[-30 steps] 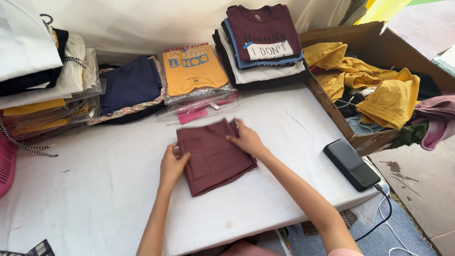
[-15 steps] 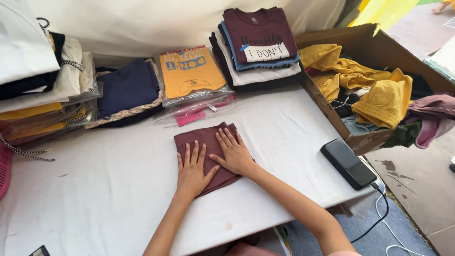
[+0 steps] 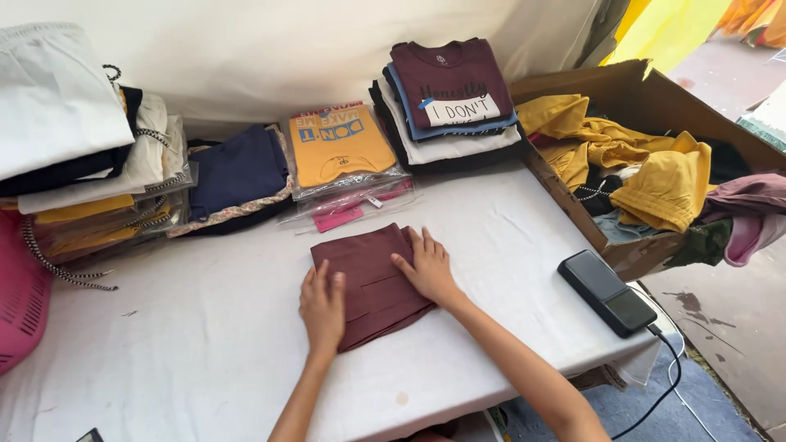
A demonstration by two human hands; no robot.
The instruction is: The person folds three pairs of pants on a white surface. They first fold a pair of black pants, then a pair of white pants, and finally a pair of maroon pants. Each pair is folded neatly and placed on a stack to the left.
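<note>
A folded maroon garment (image 3: 370, 280) lies flat on the white-covered bench (image 3: 196, 360), near the middle of its front half. Both hands rest on it with fingers spread and palms down, gripping nothing. The left hand (image 3: 322, 305) lies on the garment's left edge, half on the cloth and half on the bench cover, fingers pointing away from the person. The right hand (image 3: 426, 268) presses the garment's right side, its fingertips reaching towards the cloth's centre. The garment sits directly under and between the two hands, its far edge showing beyond the fingers.

Just behind the maroon garment lies a clear bag with a pink item (image 3: 344, 213) inside, and behind that a bagged orange shirt (image 3: 340, 147) with a printed front. To the left of the orange shirt is a folded navy garment (image 3: 236, 170); further left stands a tall stack of folded clothes (image 3: 74, 164) in white, black and yellow. A pink basket (image 3: 20, 303) shows at the far left edge of the bench. Behind and to the right of the maroon garment rises a pile of folded shirts (image 3: 446, 102) topped by a maroon one. To the garment's right, near the bench corner, lies a black power bank (image 3: 606, 292) with a cable (image 3: 667, 368) trailing off the edge. Beyond it a cardboard box (image 3: 647, 98) holds crumpled yellow clothes (image 3: 655, 176).
</note>
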